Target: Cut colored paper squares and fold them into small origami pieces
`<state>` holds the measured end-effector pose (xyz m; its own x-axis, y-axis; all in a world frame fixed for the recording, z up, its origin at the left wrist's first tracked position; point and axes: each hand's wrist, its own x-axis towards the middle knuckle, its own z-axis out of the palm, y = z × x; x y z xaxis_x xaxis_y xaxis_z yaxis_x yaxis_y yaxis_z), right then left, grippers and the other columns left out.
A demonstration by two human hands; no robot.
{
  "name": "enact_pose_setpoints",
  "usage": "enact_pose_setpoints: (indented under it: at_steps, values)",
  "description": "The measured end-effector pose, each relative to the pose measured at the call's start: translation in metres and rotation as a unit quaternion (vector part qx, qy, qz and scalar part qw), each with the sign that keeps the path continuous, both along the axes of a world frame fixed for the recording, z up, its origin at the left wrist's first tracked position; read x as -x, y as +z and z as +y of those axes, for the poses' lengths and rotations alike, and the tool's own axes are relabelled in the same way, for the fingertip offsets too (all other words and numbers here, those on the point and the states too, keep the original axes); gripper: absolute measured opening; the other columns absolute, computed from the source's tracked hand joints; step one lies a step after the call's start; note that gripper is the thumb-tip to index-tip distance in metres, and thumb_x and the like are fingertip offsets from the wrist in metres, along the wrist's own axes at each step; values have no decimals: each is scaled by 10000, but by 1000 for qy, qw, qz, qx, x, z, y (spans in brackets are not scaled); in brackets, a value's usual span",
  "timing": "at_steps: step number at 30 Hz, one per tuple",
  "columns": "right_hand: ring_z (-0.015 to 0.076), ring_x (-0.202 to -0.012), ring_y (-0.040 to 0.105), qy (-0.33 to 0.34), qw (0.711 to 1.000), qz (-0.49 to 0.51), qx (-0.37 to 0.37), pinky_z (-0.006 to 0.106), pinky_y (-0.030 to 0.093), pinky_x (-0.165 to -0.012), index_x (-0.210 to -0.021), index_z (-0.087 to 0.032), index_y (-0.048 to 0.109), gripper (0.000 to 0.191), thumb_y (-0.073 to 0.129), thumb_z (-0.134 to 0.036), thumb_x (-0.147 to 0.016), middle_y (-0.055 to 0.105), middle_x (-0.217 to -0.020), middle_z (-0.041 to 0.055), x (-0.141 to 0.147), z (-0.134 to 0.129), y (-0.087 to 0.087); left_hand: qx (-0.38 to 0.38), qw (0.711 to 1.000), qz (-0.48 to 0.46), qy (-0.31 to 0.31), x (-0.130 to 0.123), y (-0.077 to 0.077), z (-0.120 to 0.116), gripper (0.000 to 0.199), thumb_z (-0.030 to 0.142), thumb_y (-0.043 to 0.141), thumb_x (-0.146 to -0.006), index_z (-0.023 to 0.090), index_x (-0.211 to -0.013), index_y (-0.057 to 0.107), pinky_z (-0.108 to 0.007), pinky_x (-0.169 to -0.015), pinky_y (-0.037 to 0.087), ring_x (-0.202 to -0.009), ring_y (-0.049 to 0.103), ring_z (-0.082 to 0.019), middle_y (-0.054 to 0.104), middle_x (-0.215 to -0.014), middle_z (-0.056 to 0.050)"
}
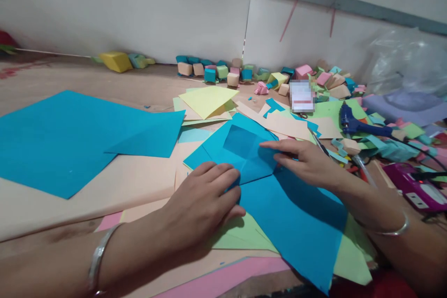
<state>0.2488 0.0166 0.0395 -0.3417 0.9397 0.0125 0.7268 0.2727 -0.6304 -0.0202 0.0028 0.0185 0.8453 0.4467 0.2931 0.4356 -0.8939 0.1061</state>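
A folded square of blue paper (256,163) with creases and a darker inner square lies in front of me. My left hand (209,191) is closed at its near left edge, fingers curled over the paper and the thumb below. My right hand (307,160) has its fingers stretched out, the index fingertip touching the paper's right side. A larger blue sheet (307,223) lies under the folded piece and reaches toward the near edge. Its upper part is hidden by the folded square and shaded by my right hand.
More blue sheets (66,144) lie at the left. Yellow paper (209,100) is stacked behind. Small paper boxes (213,72) line the wall. At the right are a blue glue gun (359,123), paper scraps, a purple power strip (415,186) and a clear plastic bag (401,60).
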Motion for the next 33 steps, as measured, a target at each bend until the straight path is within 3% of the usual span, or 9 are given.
enact_pose_setpoints:
  at_steps: [3, 6, 9, 12, 17, 21, 26, 30, 33]
  values:
    - [197, -821, 697, -17, 992, 85, 96, 313, 570, -730, -1250, -175, 653, 390, 512, -265, -898, 743, -972, 72, -2, -2, 4, -29, 997, -32, 58, 2, -1, 3, 348, 382, 409, -1006, 160, -835, 616, -426, -845, 428, -1012, 548, -286, 609, -1119, -144]
    - [203, -974, 702, 57, 983, 122, 125, 329, 579, -821, -1414, -167, 496, 555, 479, -161, -860, 690, -1196, 112, 1, -9, 4, -69, 993, -71, 66, 1, 0, 1, 261, 302, 429, -999, 131, -952, 621, -401, -805, 454, -944, 551, -269, 611, -1077, -153]
    - [210, -1081, 661, 104, 994, 31, 12, 354, 541, -910, -1398, -202, 509, 536, 473, -114, -870, 651, -1275, 103, 9, -20, -3, -50, 996, -68, 32, -1, -1, -3, 291, 265, 397, -1007, 103, -1164, 580, -401, -803, 471, -945, 561, -265, 621, -1081, -143]
    - [208, -1030, 663, 115, 984, -72, -116, 317, 532, -857, -1252, -194, 628, 349, 485, -163, -934, 706, -1153, 89, 15, -28, -12, 40, 998, -35, 33, -2, -4, -5, 308, 301, 404, -1011, 112, -1189, 569, -400, -811, 492, -952, 574, -256, 635, -1070, -124]
    - [186, -670, 578, 161, 923, -211, -277, 300, 418, -580, -1112, -193, 702, 269, 480, -213, -960, 659, -763, 49, 12, -27, -18, 71, 997, -27, 33, -2, -13, -1, 289, 315, 397, -1018, 137, -1094, 612, -435, -857, 504, -1007, 590, -267, 654, -1047, -117]
    - [188, -686, 503, 166, 890, -249, -344, 319, 355, -601, -932, -205, 737, 263, 478, -161, -946, 589, -744, 59, 7, -19, -14, 70, 997, -30, 28, -2, -16, 0, 260, 296, 420, -1011, 137, -1012, 627, -464, -909, 504, -1071, 592, -276, 660, -1050, -124]
    - [185, -957, 595, 239, 940, -91, -225, 320, 439, -814, -891, -214, 695, 187, 523, -177, -953, 669, -1043, 74, 6, -16, -10, 79, 997, -24, 8, -1, -12, -1, 228, 305, 443, -1003, 170, -1013, 627, -494, -993, 473, -1228, 534, -307, 651, -1176, -129]
    - [141, -796, 619, 217, 973, -29, -74, 245, 449, -710, -852, -197, 655, 132, 604, -289, -933, 688, -834, 24, 9, -13, -13, 92, 996, -9, -7, 1, -10, -3, 211, 304, 463, -992, 164, -1004, 620, -514, -1018, 461, -1317, 477, -337, 580, -1334, -167]
    - [144, -707, 585, 149, 985, -65, -63, 247, 418, -639, -773, -186, 617, 214, 646, -356, -900, 654, -755, 17, 11, -10, -19, 102, 995, -11, -18, 2, -12, -5, 195, 287, 469, -987, 153, -1011, 609, -514, -1017, 466, -1329, 468, -348, 550, -1370, -189]
